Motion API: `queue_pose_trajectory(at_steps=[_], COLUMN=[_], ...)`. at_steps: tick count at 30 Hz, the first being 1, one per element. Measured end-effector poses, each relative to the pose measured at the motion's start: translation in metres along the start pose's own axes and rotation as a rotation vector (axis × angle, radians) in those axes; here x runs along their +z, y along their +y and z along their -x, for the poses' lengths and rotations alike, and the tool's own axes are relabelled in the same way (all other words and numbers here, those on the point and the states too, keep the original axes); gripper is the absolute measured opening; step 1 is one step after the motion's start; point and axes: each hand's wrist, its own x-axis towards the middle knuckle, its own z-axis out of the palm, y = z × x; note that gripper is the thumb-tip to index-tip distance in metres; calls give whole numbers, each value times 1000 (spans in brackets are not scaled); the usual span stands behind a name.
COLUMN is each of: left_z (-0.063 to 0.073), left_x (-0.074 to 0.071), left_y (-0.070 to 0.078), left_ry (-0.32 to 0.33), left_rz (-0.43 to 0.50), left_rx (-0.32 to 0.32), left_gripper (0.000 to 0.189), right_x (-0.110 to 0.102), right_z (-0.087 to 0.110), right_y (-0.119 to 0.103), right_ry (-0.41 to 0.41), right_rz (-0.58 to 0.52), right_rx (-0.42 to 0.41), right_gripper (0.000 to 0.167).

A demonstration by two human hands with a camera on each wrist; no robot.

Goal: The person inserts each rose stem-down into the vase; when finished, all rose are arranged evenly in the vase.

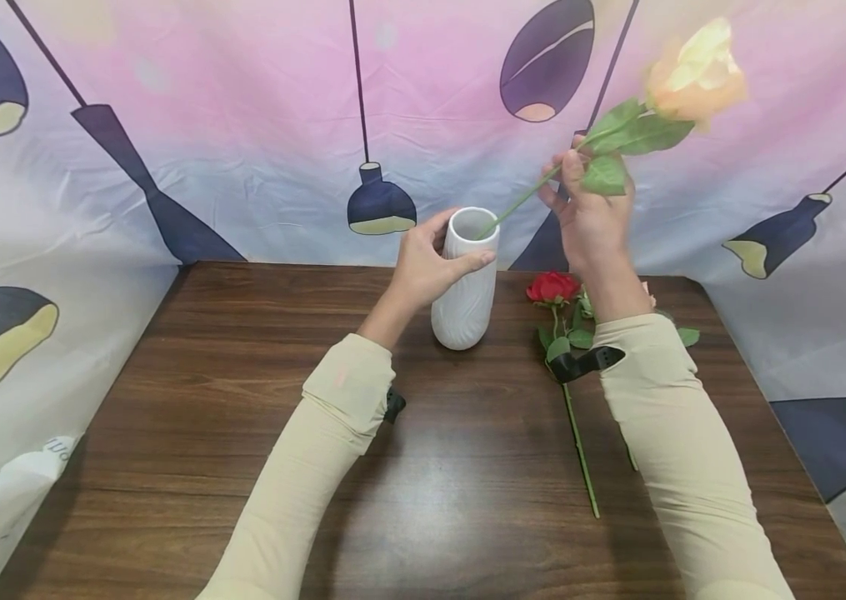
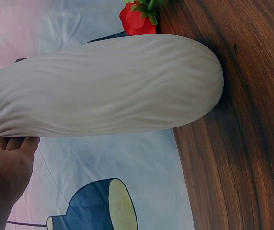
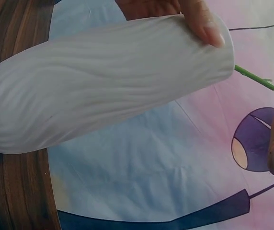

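Observation:
A white vase (image 1: 463, 292) with wavy relief stands upright toward the back of the table. My left hand (image 1: 426, 265) grips it near the rim, thumb across the front and fingers behind. In the right wrist view the left thumb presses on the vase (image 3: 113, 81) just below its mouth. My right hand (image 1: 593, 208) pinches the green stem of a pale peach-yellow rose (image 1: 696, 79) below its leaves. The stem (image 3: 256, 79) slants down into the vase mouth, its lower end hidden inside. The left wrist view shows the vase's side (image 2: 108, 88) and base on the wood.
On the wooden table (image 1: 242, 400), right of the vase, lie a red rose (image 1: 553, 287) and other flowers partly hidden by the right forearm. Long stems point toward the front edge. A printed cloth (image 1: 280, 125) hangs behind, and a white plastic bag (image 1: 10, 508) sits at the left.

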Motion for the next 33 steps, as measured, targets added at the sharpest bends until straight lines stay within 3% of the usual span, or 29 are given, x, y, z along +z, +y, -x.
queue_pose_trajectory(at_steps=[5, 10, 15, 23, 29, 33], left_z=[0, -1, -1, 0, 1, 1], left_x=[1, 0, -1, 1, 1, 0], left_y=[-1, 0, 1, -1, 0, 1], left_ry=[-2, -5, -4, -6, 1, 3], left_rz=[1, -2, -3, 9, 1, -6], left_rx=[-5, -18, -24, 4, 25, 30], left_gripper=[65, 66, 66, 64, 64, 64], right_x=[1, 2, 5, 3, 1, 0], right_z=[1, 1, 2, 11, 16, 15], right_y=[4, 6, 10, 24, 29, 30], right_ry=[-47, -40, -52, -83, -137, -144], right_rz=[57, 100, 240, 354, 482, 486], right_rx=[3, -1, 12, 94, 99, 92], right_gripper=[15, 14, 13, 13, 14, 14])
